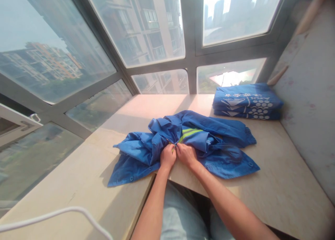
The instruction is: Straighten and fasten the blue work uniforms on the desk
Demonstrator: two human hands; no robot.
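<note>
Near the surface edge, left hand and right hand pinch the crumpled blue work jacket at its opening; aligning both edges squarely seems best. Folded jackets lie at one o'clock.

Bare ledge left of crumpled jacket, folded stack (blue) blocks far right

Both hands, left hand and right hand, pinch the crumpled blue work jacket on the near sill ledge, folded blue garments stacked far right.
</note>
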